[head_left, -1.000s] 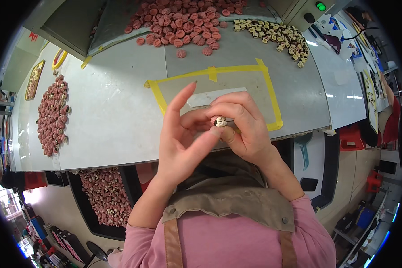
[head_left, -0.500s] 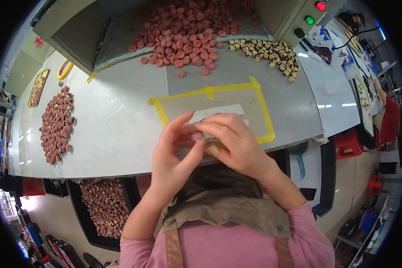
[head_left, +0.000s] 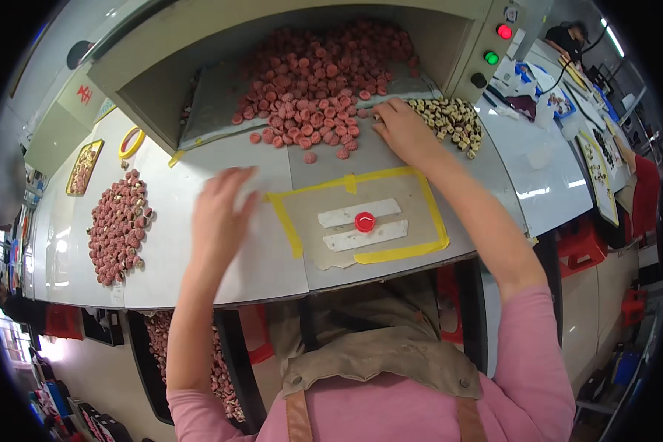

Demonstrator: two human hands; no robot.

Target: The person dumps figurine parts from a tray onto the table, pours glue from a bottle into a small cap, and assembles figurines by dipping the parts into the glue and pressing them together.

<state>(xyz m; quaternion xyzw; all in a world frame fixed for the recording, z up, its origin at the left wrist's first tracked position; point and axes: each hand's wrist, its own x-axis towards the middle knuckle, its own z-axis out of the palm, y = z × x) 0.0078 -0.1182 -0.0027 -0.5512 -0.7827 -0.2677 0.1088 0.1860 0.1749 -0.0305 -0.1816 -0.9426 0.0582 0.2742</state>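
Note:
My right hand [head_left: 404, 131] reaches across the table to the left end of a pile of small cream-and-brown pieces [head_left: 453, 124]. Its bent fingers meet at a small pale piece, mostly hidden by the fingertips. Above the bare table to the left hovers my left hand [head_left: 222, 206], slightly blurred, thumb and fingers apart with nothing in them. Between the hands, a small round red disc [head_left: 365, 222] rests between two white strips [head_left: 357, 212] within a yellow tape frame [head_left: 313, 188]. Ridged pink cup-shaped pieces [head_left: 309, 110] lie heaped just left of my right hand.
A second cluster of pink pieces with cream bits [head_left: 118, 228] lies at the left, near a yellow tape roll [head_left: 131, 143] and a yellow-rimmed tray [head_left: 85, 168]. A beige machine housing [head_left: 295, 18] overhangs the heap. Below the table stands a black bin [head_left: 243, 368] of pieces.
My hands have parted from above the tape frame, leaving the red disc and white strips exposed. The right went forward to the cream-and-brown pile; the left moved left. The view has shifted.

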